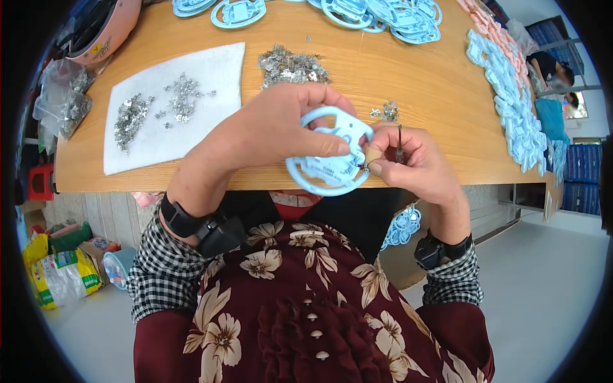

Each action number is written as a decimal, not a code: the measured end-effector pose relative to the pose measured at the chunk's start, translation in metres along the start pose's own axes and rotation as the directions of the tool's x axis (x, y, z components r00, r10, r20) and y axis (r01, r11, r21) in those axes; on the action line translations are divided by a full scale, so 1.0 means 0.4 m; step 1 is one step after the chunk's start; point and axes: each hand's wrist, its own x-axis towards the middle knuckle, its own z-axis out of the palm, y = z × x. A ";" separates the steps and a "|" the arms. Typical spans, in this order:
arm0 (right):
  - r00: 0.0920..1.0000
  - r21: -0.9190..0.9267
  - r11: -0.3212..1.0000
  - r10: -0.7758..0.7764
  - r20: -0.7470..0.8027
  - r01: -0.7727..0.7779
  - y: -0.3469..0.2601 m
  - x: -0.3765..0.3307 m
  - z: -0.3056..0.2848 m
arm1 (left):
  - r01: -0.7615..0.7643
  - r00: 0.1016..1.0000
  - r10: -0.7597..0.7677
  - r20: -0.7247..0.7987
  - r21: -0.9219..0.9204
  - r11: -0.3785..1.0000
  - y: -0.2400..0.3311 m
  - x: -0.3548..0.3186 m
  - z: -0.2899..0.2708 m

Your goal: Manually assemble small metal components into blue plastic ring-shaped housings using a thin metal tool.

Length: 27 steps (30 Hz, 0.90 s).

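Wooden table (408,83) filling the upper frame, a person is sitting at its near edge and working just above it. Left hand (274,131) is gripping a pale blue plastic frame (332,156), fingers curled over its upper ring and thumb lying across its face, apparently to steady it and turn its lower right edge toward the other hand. Right hand (412,159) is pinching a small metal piece against that edge of the frame with thumb and forefinger, while a thin dark tool (400,143) is standing upright in the closed fist, seemingly kept ready there. Both wrists are wearing black bands over checked cuffs.

Just beyond the frame, a heap of metal clips (290,67) is lying within easy reach, with a smaller cluster (388,112) to the frame's upper right. Left of the frame, a white pad (211,70) is carrying more scattered clips, likely to keep them from sliding. Far behind the frame, more blue frames (383,16) are piling up along the far edge, and a long row of blue parts (511,108) is running down the right side. Bags are sitting on the floor (549,281) well to the frame's lower left.
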 end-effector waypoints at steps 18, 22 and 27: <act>0.981 -0.372 0.928 -0.082 -0.176 0.010 -0.007 0.033 0.003 | 0.058 0.977 -0.123 -0.175 -0.337 0.940 -0.113 -0.011 0.076; 0.979 -0.635 0.772 -0.131 -0.156 0.002 -0.035 0.053 0.029 | 0.021 0.973 -0.091 -0.214 -0.306 0.952 -0.120 -0.013 0.081; 0.970 -0.781 0.624 -0.211 -0.120 0.039 -0.032 0.072 0.038 | -0.008 0.975 -0.056 -0.215 -0.286 0.958 -0.130 -0.015 0.086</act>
